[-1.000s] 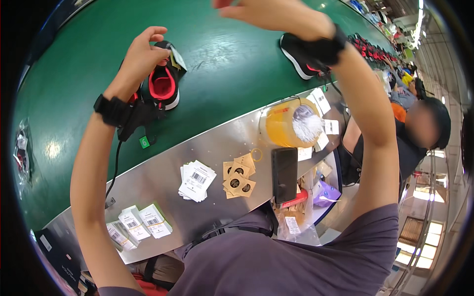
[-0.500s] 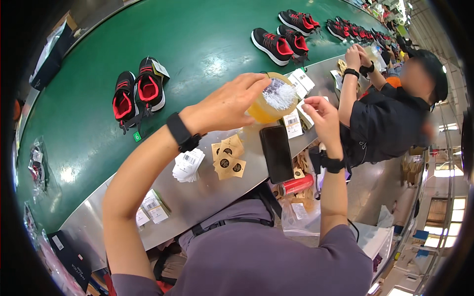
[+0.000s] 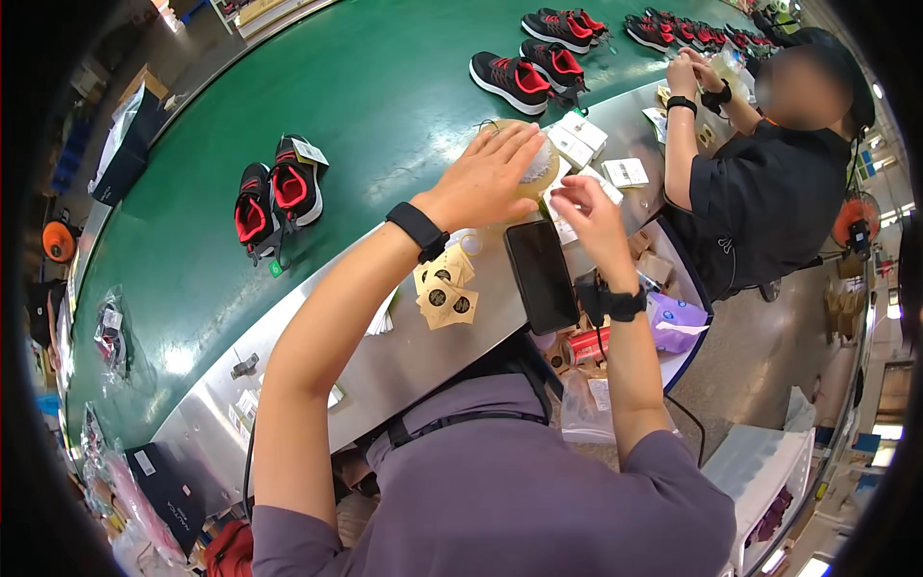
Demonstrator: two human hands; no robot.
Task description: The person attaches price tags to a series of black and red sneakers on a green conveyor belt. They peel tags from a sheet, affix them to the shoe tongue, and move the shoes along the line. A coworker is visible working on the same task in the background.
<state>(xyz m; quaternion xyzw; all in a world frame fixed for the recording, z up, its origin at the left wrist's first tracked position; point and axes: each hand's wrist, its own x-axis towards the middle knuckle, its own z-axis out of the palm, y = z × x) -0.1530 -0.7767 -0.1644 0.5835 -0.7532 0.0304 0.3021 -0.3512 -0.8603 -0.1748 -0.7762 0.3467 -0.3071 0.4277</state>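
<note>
My left hand is open, fingers stretched out over a yellowish see-through round roll that looks like packing tape. Thin white strands fill its middle, partly covered by that hand. Close by on the right, my right hand is closed, thumb and fingertips drawn together. Whatever it may pinch is too small to make out. Below the roll lies a black phone. Stacks of white labels sit just beyond my right hand. Brown paper tags with black round prints are spread left of the phone.
Black-and-red shoes stand in pairs on the green table; a steel ledge runs along its near side. A bin with a red can and purple pack is below. A co-worker sits at right.
My left hand has gone from gripping the roll's side to lying stretched across its top. The right hand's fingers have curled in closer to the roll. The whole view has shifted.
</note>
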